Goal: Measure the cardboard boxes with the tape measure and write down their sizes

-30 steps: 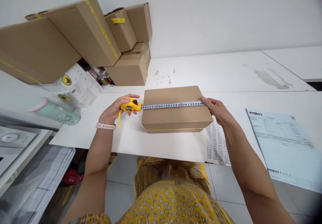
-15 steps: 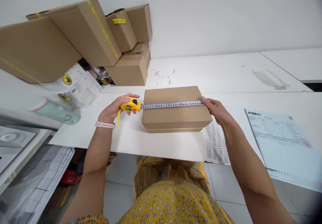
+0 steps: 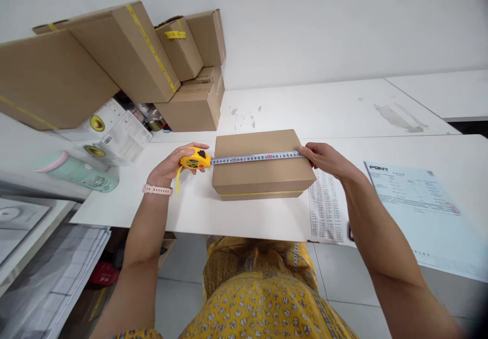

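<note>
Flat brown cardboard box (image 3: 262,171) lying closed on the white table near its front edge, yellow tape line along its front side, yellow tape measure (image 3: 195,160) just beside its left end, white numbered blade (image 3: 256,157) drawn flat across the box top from left edge to right edge

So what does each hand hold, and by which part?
Left hand grips the tape measure case; right hand pins its blade end at the box edge.

tape (image 3: 255,157) across box (image 3: 261,165) top
</note>
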The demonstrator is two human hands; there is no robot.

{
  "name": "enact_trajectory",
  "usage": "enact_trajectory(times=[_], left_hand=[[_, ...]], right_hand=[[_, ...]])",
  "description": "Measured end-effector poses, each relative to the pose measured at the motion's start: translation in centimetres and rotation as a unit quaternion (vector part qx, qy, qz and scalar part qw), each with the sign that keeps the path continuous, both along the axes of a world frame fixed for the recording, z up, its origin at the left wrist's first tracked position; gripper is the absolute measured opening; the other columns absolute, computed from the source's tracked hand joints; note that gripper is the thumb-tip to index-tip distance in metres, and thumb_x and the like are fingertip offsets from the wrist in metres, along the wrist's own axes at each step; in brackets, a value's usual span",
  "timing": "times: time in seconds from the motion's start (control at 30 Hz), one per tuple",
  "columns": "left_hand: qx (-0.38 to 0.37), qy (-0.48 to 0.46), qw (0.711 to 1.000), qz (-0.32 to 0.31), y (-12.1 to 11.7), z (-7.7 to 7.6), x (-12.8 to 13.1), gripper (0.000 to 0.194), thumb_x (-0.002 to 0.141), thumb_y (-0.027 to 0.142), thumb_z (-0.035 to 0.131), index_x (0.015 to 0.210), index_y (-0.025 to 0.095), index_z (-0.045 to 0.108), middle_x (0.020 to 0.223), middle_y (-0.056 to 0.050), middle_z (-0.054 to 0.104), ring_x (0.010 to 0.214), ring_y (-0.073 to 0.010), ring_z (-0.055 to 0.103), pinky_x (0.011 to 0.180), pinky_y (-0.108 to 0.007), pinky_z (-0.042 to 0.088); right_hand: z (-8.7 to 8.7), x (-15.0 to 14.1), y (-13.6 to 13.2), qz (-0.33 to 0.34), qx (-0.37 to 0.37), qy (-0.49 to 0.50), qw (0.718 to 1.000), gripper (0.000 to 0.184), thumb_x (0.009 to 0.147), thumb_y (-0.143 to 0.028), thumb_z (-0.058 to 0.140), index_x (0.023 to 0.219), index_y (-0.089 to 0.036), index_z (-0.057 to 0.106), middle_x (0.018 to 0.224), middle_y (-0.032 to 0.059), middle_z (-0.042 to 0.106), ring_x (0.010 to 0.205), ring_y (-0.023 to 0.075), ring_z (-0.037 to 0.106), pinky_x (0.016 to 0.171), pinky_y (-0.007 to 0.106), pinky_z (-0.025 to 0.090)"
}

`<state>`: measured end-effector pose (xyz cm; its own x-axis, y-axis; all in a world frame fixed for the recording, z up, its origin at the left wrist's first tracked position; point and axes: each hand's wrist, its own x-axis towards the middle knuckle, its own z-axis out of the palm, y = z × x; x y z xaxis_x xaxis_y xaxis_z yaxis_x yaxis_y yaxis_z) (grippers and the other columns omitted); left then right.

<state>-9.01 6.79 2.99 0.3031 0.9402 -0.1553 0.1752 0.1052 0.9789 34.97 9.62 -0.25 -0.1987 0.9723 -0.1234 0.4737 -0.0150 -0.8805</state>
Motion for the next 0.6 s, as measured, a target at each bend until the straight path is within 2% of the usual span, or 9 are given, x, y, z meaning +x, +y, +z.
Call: enact_trajectory(times=[0.17,0.27,0.33,0.4,0.47,0.53,0.6], left_hand=[[0.023,0.014,1.0,-0.006,-2.0,1.7,0.9,0.061,0.082,0.045,0.066,0.133,0.011,0.062,0.102,-0.015,0.076,0.075,-0.0254,0.074,0.057,-0.029,0.056],[0.036,0.0,0.999,-0.023,-4.7,3.1,1.9,0.063,0.081,0.042,0.071,0.137,0.014,0.062,0.116,-0.018,0.073,0.083,-0.0258,0.074,0.059,-0.028,0.057],[0.022,-0.021,0.998,-0.047,-6.9,3.2,2.8,0.065,0.08,0.04,0.074,0.14,0.018,0.061,0.124,-0.017,0.069,0.089,-0.0261,0.072,0.06,-0.028,0.058],[-0.026,-0.058,0.994,-0.09,-9.1,2.2,4.1,0.065,0.08,0.039,0.077,0.141,0.021,0.061,0.121,-0.016,0.068,0.091,-0.0259,0.071,0.062,-0.03,0.06],[-0.099,-0.121,0.977,-0.143,-11.3,0.2,6.1,0.063,0.079,0.037,0.08,0.138,0.022,0.063,0.116,-0.015,0.068,0.093,-0.0254,0.071,0.068,-0.034,0.063],[-0.166,-0.208,0.95,-0.161,-13.3,-2.0,8.9,0.062,0.076,0.034,0.084,0.134,0.025,0.062,0.119,-0.013,0.066,0.095,-0.0246,0.071,0.075,-0.037,0.064],[-0.197,-0.289,0.927,-0.136,-14.7,-3.8,12.4,0.059,0.074,0.032,0.087,0.127,0.026,0.061,0.121,-0.012,0.065,0.096,-0.0234,0.072,0.081,-0.038,0.064]], right_hand=[[0.4,0.8,0.3,-0.017,-0.018,0.029,0.999,0.061,0.074,-0.078,0.07,0.06,-0.021,0.055,0.059,0.0003,0.051,0.057,0.0112,0.042,0.053,0.029,0.032],[2.0,1.2,-0.2,-0.034,-0.01,0.055,0.998,0.059,0.074,-0.076,0.073,0.061,-0.02,0.059,0.062,0.0024,0.058,0.057,0.0111,0.045,0.055,0.029,0.037],[3.6,1.2,-0.7,-0.029,0.006,0.056,0.998,0.058,0.074,-0.075,0.074,0.062,-0.02,0.06,0.062,0.0035,0.06,0.057,0.0116,0.047,0.054,0.03,0.038],[5.1,0.9,-1.0,-0.009,0.022,0.049,0.998,0.057,0.074,-0.074,0.074,0.063,-0.02,0.061,0.063,0.0041,0.06,0.057,0.0123,0.048,0.054,0.03,0.037],[6.1,0.1,-0.7,0.023,0.036,0.044,0.998,0.054,0.076,-0.073,0.073,0.066,-0.021,0.061,0.065,0.0043,0.06,0.06,0.0134,0.049,0.055,0.031,0.038],[6.6,-1.0,0.3,0.062,0.059,0.038,0.996,0.05,0.08,-0.07,0.072,0.071,-0.022,0.062,0.069,0.0044,0.061,0.064,0.0144,0.05,0.057,0.031,0.038],[6.5,-2.4,1.8,0.093,0.09,0.013,0.991,0.046,0.084,-0.066,0.07,0.073,-0.023,0.061,0.072,0.0036,0.059,0.065,0.0145,0.047,0.059,0.032,0.036]])
